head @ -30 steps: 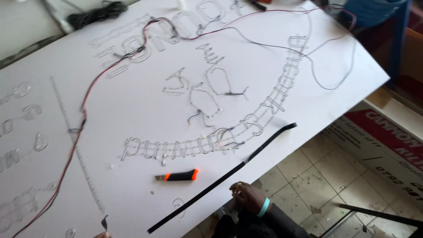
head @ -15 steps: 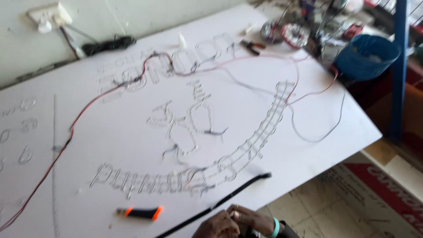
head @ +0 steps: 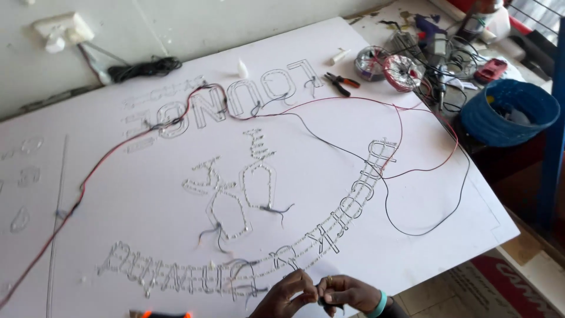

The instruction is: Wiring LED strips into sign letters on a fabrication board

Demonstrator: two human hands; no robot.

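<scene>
Both hands, my left hand (head: 289, 294) and right hand (head: 348, 292), meet at the bottom centre of the frame, fingertips pinched on a small dark piece I can't identify, just below the white sign board (head: 329, 176); joining it to the lights looks next.

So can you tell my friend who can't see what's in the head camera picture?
Two hands, left hand and right hand, meet at the near edge of a big white board, pinching something too small to make out. Tiny lights outline letters and shapes on the board, with red and black wires looping across it. Pliers lie near the far edge.
</scene>
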